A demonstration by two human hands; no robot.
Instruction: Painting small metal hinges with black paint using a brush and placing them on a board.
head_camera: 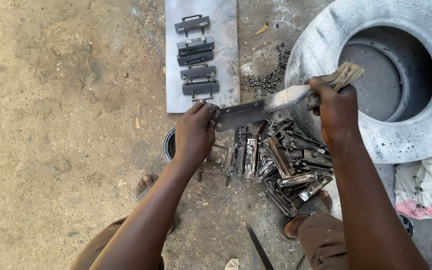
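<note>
Painting step, by the look of it: left hand (194,134) pinches a flat grey steel plate (241,115) at frame centre. Right hand (333,107) grips a worn paint-caked brush (306,90), bristles on the plate's 3 o'clock end. Painted grey latches (196,55) lie on a sheet at 12; bare metal pile (281,165) at 5. Next move likely calls for even strokes and a steady plate.

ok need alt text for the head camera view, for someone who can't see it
Seen from above, a person's left hand holds a flat metal plate while the right hand lays a paintbrush on it. A pile of metal latches lies below on dirt ground, with grey-painted ones on a metal sheet beyond.
</note>
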